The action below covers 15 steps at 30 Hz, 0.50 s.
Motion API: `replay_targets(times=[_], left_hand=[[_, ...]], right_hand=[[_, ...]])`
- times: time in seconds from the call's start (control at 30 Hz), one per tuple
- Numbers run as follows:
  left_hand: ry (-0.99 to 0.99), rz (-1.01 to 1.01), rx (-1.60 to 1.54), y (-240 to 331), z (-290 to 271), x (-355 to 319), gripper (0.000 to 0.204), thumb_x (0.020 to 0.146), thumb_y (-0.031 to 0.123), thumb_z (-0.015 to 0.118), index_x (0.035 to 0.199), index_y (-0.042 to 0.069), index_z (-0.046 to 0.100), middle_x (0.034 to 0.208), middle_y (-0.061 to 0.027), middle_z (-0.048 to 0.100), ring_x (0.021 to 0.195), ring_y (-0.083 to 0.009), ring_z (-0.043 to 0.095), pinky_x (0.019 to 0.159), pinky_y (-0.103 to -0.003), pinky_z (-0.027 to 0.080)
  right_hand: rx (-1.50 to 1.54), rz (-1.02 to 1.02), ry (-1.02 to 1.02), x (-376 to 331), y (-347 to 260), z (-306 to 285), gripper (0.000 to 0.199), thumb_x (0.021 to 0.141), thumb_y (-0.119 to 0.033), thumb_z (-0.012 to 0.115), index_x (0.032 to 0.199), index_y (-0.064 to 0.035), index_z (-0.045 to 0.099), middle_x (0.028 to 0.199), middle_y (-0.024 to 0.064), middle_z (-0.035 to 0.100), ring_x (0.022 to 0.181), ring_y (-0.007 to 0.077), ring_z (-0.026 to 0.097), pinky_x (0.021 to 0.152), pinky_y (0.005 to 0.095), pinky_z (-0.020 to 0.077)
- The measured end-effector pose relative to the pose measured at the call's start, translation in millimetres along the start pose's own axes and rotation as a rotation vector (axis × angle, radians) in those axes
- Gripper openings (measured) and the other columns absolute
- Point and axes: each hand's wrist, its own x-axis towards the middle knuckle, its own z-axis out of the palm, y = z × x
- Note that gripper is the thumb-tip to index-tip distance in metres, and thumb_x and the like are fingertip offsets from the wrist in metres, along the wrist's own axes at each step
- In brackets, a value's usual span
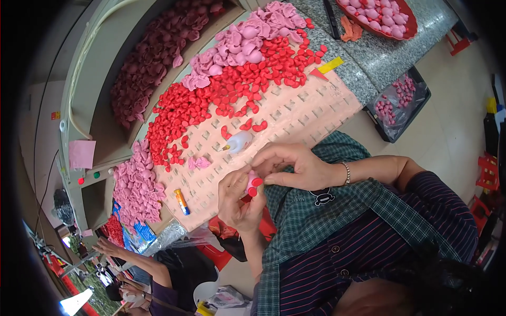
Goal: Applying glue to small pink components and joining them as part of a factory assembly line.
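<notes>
A small pink-and-red piece [256, 182] pinched between close-set hands

Clock directions run from that piece, with twelve at the top of the view. The largest thing is the patterned pink mat [279, 113], spreading from nine to one o'clock. Red pieces [182, 113] heap at eleven; pink pieces [138, 192] pile at nine. The right hand [301, 167] sits at two, fingers curled, tips just beside the piece; I cannot tell whether they grip anything. The left hand [236, 203], at seven to eight, has thumb and fingers closed on it. A white bottle [240, 141] lies at eleven, a yellow-and-blue tube [180, 200] between eight and nine.

Likely trouble: a slack pinch could drop the piece towards the apron [295, 226]; uneven pressure could push its red ends askew; a stray knuckle could roll the bottle.
</notes>
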Motion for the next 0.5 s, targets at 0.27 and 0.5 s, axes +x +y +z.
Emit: replay_targets(times=[0.27,0.5], left_hand=[[0.033,-0.197,-0.215,-0.7,-4.5,-6.9,0.037,0.075,-0.006,0.079,0.108,-0.005,0.062,0.105,-0.0232,0.067,0.097,-0.0283,0.069,0.081,-0.034,0.057],[-0.119,-0.354,-0.230,10.4,-16.2,-8.8,0.037,0.074,-0.003,0.082,0.105,-0.005,0.061,0.105,-0.0187,0.068,0.096,-0.0207,0.069,0.082,-0.030,0.057]], right_hand=[[-0.624,-0.473,-0.025,13.9,-5.2,-1.2,0.048,0.071,0.005,0.078,0.118,-0.0014,0.068,0.124,0.0141,0.057,0.102,0.0241,0.063,0.086,0.0324,0.0552],[-0.592,-0.512,-0.084,24.0,-6.2,0.4,0.050,0.066,0.006,0.077,0.115,-0.0032,0.070,0.113,0.0137,0.064,0.096,0.0240,0.065,0.078,0.0339,0.0539]])
